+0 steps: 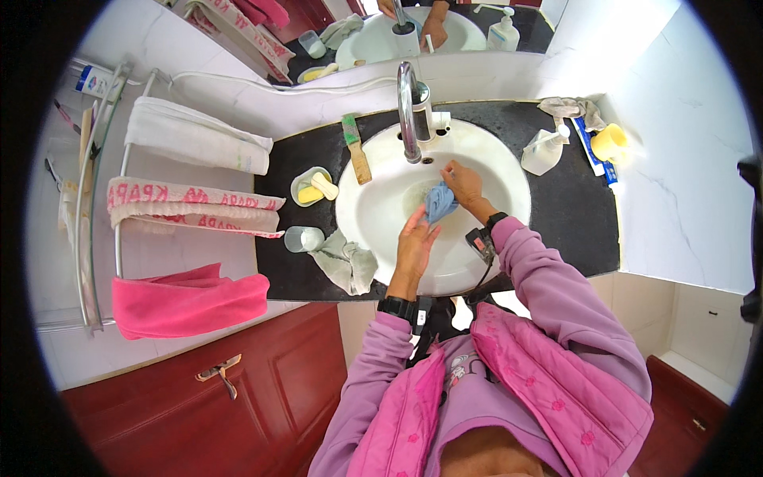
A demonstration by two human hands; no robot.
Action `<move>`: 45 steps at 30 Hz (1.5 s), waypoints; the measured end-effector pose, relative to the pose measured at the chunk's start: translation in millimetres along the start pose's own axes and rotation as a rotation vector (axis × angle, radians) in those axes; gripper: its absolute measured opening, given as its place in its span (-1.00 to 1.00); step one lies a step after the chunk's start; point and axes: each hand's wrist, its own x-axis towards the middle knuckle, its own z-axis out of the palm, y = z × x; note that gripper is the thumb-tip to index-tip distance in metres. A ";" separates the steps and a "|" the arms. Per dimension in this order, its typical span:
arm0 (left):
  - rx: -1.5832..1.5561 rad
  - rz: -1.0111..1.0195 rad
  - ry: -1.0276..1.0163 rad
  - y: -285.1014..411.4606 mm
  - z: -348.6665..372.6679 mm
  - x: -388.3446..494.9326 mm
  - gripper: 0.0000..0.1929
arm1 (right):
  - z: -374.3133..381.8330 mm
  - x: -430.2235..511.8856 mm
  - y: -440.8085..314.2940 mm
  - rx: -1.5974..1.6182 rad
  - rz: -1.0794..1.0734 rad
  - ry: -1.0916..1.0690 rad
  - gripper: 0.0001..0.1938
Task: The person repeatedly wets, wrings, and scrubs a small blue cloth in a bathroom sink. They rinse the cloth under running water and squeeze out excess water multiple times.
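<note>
Over the bowl of a white washbasin (372,217), a bunched wet-looking blue cloth (440,203) hangs between my two hands. My right hand (465,186) grips its upper right side with curled fingers. My left hand (415,247) is at its lower left edge, palm up and fingers spread, with the fingertips touching the cloth. Some cloudy water lies at the bottom of the bowl. The curved chrome faucet (407,113) stands behind the bowl, its spout just above and left of my right hand.
Left of the basin are a green-bristled brush (356,149), a soap dish (294,188) with soap bars, a clear cup (303,239) and a grey rag (346,262). On the right stand a pump bottle (543,152), a toothpaste tube (587,146) and a yellow cup (609,143). Towels hang at the left.
</note>
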 end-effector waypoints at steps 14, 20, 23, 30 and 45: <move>-0.110 -0.114 0.336 -8.3 -72.2 -17.4 -0.34 | 84.8 -68.0 27.6 -0.247 -0.515 -0.677 -0.61; -0.135 -0.099 0.308 -2.7 -71.7 -21.6 -0.35 | 81.3 -32.1 57.4 0.306 0.276 -0.277 -0.85; -0.162 -0.151 0.329 -7.9 -72.6 -24.3 -0.38 | 77.2 -31.4 67.1 0.845 0.766 -0.534 -0.87; -0.157 -0.156 0.304 -12.6 -71.5 -25.8 -0.43 | 67.0 -6.6 92.4 -0.698 -0.419 -0.601 -0.63; -0.117 -0.141 0.363 -10.1 -76.9 -30.5 -0.46 | 65.2 -60.0 26.4 -0.506 -0.140 -0.380 -0.64</move>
